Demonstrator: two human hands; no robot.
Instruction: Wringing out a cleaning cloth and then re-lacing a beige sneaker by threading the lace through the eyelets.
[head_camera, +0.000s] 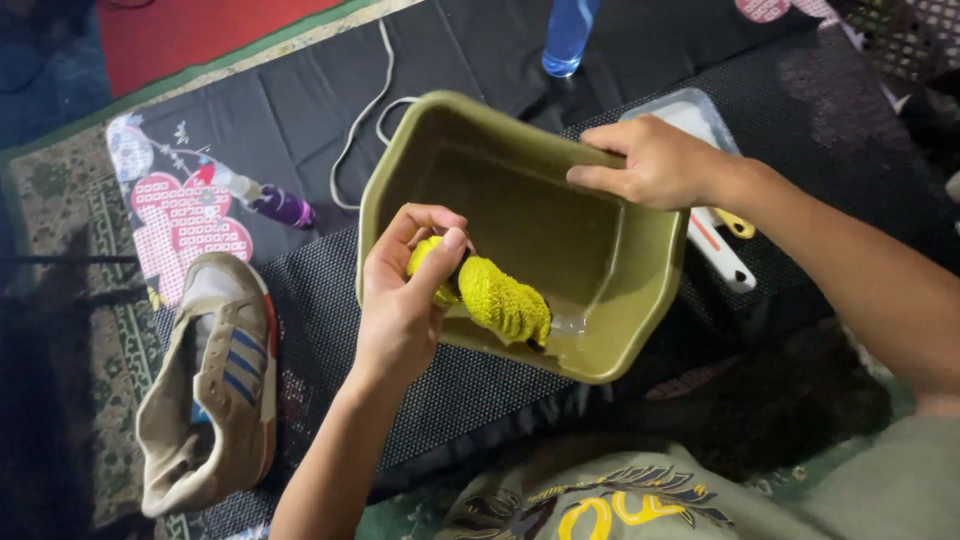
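Left hand (405, 290) closed around a yellow scrubber (495, 295), held over the near-left rim of an olive-green tub (620, 330) with its bushy end hanging inside, just above a little water pooled at the bottom. Right hand (650, 160) grips the tub's far rim, thumb outside, tub tilted on a black mesh mat (420, 400). A worn sneaker (215, 385) lies left of the tub, apart from it; a purple bottle (280, 207) lies beyond.
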